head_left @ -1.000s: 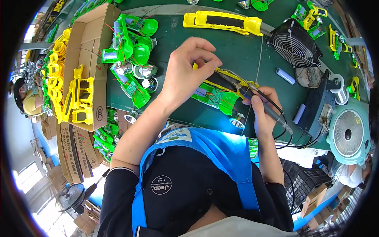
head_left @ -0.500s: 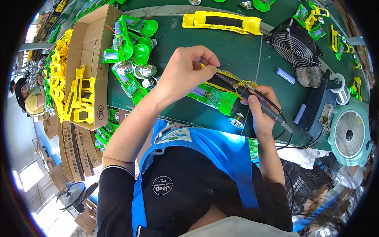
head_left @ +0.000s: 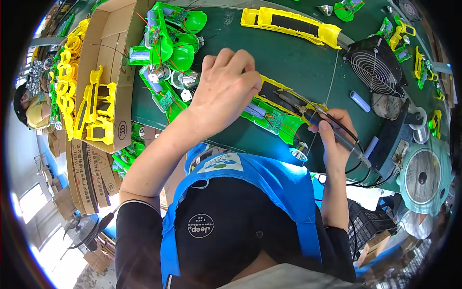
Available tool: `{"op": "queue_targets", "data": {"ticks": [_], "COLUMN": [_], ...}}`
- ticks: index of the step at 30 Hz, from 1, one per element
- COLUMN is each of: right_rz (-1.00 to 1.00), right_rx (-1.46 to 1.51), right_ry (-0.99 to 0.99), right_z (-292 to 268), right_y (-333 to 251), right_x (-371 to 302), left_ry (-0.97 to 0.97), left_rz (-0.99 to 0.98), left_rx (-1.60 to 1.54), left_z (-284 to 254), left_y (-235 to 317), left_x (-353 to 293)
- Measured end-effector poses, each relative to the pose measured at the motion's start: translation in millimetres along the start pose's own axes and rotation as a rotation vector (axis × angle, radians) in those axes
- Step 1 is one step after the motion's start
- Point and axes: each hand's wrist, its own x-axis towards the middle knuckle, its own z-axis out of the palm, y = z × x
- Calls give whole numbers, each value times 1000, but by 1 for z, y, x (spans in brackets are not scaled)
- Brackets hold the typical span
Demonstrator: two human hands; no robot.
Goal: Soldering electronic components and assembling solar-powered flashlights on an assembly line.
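In my right hand (head_left: 338,137) is a soldering iron (head_left: 355,151) with a thin metal tube along its side and a black cable; its tip points left over a yellow casing (head_left: 267,84) with a dark inner strip. Curled down at that casing's left end, my left hand (head_left: 225,94) has its fingers closed, and its back hides whatever they pinch. Just nearer lies an open green housing (head_left: 288,131) with a blue battery, a circuit board and red wires. A silver reflector (head_left: 298,154) sits at its right end.
More green housings (head_left: 161,53) crowd the left, beside a cardboard box (head_left: 124,91) of yellow parts. Another yellow casing (head_left: 293,25) lies far back. On the right are a black fan (head_left: 378,67), a loose blue battery (head_left: 360,101), a solder spool (head_left: 421,132) and a pale green fan (head_left: 423,178).
The view has shifted, moving the bench items rightward in it. My left hand has turned back-up and lowered to the casing's left end; the dark wire at its fingertips is now hidden. The right hand keeps the iron.
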Motion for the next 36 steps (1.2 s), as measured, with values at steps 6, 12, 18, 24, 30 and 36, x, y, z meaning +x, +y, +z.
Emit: {"op": "queue_targets", "data": {"ticks": [6,12,18,24,30,36], "right_rz": [39,86,120,127,121,91], "right_rx": [118,135,107,69,19,97], "right_ry": [-40,-68,-84,-67,-50,48], "right_z": [2,3,3,6,9,-5], "right_y": [-1,2,3,0,-1,10], "right_x": [6,14,17,17,16,8], "left_ry": [-120,-123,-157,-149,-142,-135], "left_rz": [147,202,203,210,219,220], "left_rx": [162,132,111,106,113,110], "left_z": [6,8,5,4,4,5], "left_y": [-7,-12,-11,-10,-11,-13], "left_x": [17,20,22,22,23,22]}}
